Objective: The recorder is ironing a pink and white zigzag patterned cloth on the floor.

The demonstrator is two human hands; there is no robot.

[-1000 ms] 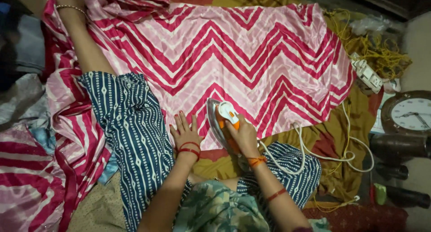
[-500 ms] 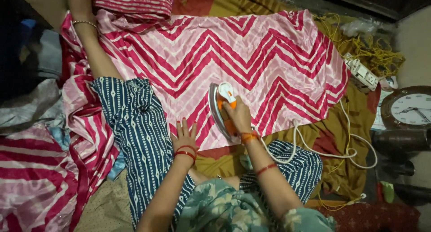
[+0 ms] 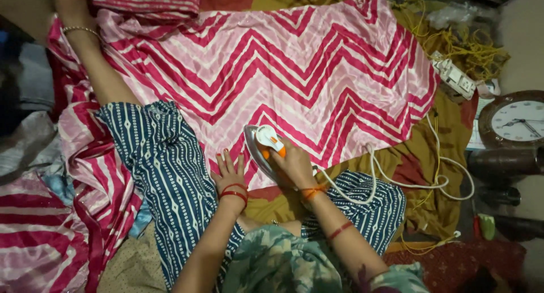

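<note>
Right hand (image 3: 296,164) wraps the electric iron's (image 3: 262,151) handle, hiding it; left hand (image 3: 229,173) lies flat, open beside it on zigzag cloth (image 3: 317,72)

A mustard and red floor sheet (image 3: 447,134) carries the pink zigzag cloth (image 3: 317,72) and white cord (image 3: 413,182).

Dim warm indoor light, soft sheen on cloth, dark murky edges

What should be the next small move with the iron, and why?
Probably glide the iron forward, away from the body: the right hand holds it at the near edge of the striped cloth, the left hand pins that edge flat, and most cloth lies ahead.
</note>
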